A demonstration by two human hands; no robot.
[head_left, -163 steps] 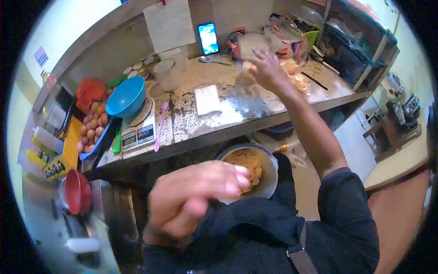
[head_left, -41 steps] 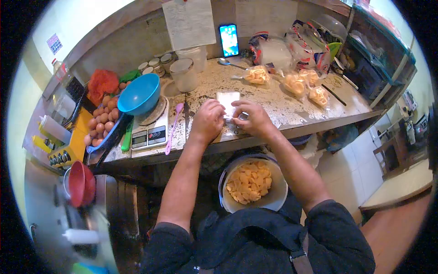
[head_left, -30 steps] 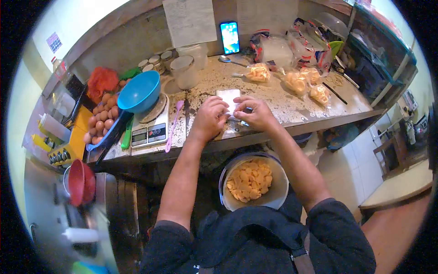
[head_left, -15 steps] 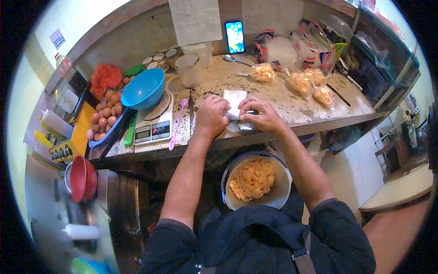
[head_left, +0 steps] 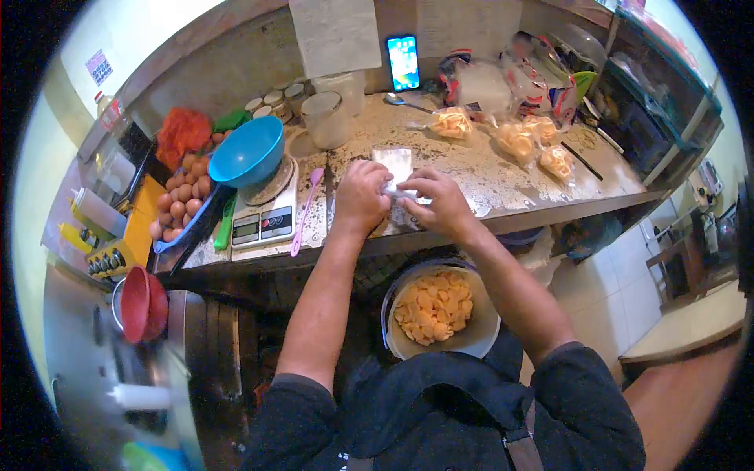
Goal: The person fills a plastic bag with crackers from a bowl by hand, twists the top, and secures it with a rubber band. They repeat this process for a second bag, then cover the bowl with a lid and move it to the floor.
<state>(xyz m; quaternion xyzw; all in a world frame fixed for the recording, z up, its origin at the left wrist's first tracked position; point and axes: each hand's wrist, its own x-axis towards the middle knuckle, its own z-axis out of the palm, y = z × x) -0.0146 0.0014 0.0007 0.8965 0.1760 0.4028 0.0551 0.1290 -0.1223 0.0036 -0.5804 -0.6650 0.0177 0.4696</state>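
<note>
At the counter's front edge, my left hand (head_left: pixel 362 196) is closed on one side of a thin whitish plastic bag (head_left: pixel 400 191). My right hand (head_left: pixel 438 202) pinches the other side of that bag between thumb and fingers. Just behind the fingers lies a flat white stack of what look like plastic bags (head_left: pixel 394 160). Below the hands, in front of my body, stands a bucket (head_left: pixel 488 322) with many orange-yellow chips (head_left: pixel 432 308) inside. Filled clear bags of similar chips (head_left: pixel 517 144) rest on the counter to the right.
Left of my hands are a pink spoon (head_left: pixel 307 212), a kitchen scale (head_left: pixel 267 226) with a blue bowl (head_left: pixel 247 153), and several eggs (head_left: pixel 184 192). A lit phone (head_left: pixel 404 63) leans at the back wall. A black stick (head_left: pixel 583 162) lies at right.
The bag has come off the white stack toward me, and more of the stack shows. My right hand has shifted slightly left, closer to my left hand.
</note>
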